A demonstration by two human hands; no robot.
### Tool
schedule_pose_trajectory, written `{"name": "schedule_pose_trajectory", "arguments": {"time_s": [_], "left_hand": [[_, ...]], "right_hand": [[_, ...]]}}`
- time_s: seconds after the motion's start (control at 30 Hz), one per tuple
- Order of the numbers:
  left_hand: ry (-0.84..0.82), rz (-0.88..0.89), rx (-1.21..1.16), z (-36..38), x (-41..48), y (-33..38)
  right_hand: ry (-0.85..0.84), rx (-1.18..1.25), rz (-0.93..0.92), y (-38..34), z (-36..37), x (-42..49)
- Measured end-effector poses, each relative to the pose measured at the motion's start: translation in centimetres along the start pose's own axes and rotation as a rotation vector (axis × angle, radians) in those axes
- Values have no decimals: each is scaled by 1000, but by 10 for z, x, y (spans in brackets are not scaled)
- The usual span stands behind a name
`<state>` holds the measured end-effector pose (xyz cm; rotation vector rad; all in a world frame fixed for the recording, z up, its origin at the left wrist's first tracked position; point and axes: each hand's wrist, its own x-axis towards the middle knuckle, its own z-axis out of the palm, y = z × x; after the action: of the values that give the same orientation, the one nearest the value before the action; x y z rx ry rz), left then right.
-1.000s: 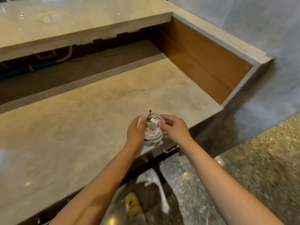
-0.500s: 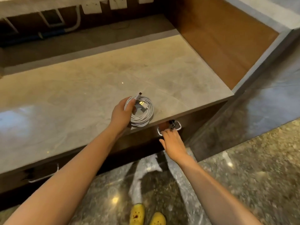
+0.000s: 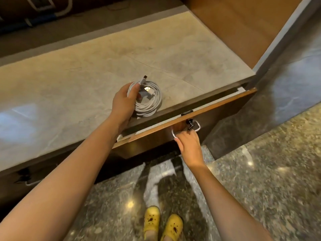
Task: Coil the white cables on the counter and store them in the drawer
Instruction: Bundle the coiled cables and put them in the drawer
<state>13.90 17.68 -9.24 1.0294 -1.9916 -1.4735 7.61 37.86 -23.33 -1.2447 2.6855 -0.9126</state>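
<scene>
Head view. The left hand point(image 3: 124, 103) grips the coiled white cable point(image 3: 149, 103) by the coil's left side, with the fingers curled round the bundled loops and the thumb laid across them. The coil lies flat above the front edge of the stone counter point(image 3: 69, 94); whether it rests on the surface or is held just clear of it cannot be told. One flat USB plug point(image 3: 147, 88) lies across the open centre of the coil, and a second connector point(image 3: 143, 80) projects from its far rim, just past the fingertips. Directly below the counter edge, the wooden drawer point(image 3: 217, 115) stands slightly open, and a narrow gap shows a pale inner rim along its top. The right hand point(image 3: 188, 145) holds the metal loop handle point(image 3: 197, 126) on the drawer front, fingers curled round the lower bar. A small black key fitting point(image 3: 188, 121) sits on the drawer front inside the loop, just above the knuckles. A second handle point(image 3: 33, 182) shows on the dark front at the lower left. Both bare forearms reach in from the bottom edge, above yellow clogs point(image 3: 163, 225) on the speckled polished floor point(image 3: 260, 188).
</scene>
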Motion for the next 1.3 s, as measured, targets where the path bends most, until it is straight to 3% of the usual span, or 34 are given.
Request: {"name": "schedule_pose_trajectory", "arguments": {"time_s": [0.23,0.37,0.43,0.53,0.6,0.77,0.93,1.1,1.3], "left_hand": [[17,-8,18,2,0,-1],[23,2,51,3,3,-2],[26,12,65,3,2,-4],[49,42,134,5,-7,-2],[18,78,173,10,-21,2],[-196,146,193,45,-72,-14],[-298,-31,234,89,-103,-70],[-356,51,331,114,-125,-85],[-353,224,970,108,-125,-98]], "right_hand": [[15,35,154,-23,-22,-88],[45,197,-16,-69,-80,-103],[-68,92,38,-63,-107,-70],[-411,-341,76,-35,-126,-23],[-524,-467,42,-24,-127,-21],[-399,-466,-23,-16,-125,-42],[-404,-437,-6,-12,-129,-65],[-354,-400,2,-9,-131,-83],[-206,-435,-35,2,-120,-92]]}}
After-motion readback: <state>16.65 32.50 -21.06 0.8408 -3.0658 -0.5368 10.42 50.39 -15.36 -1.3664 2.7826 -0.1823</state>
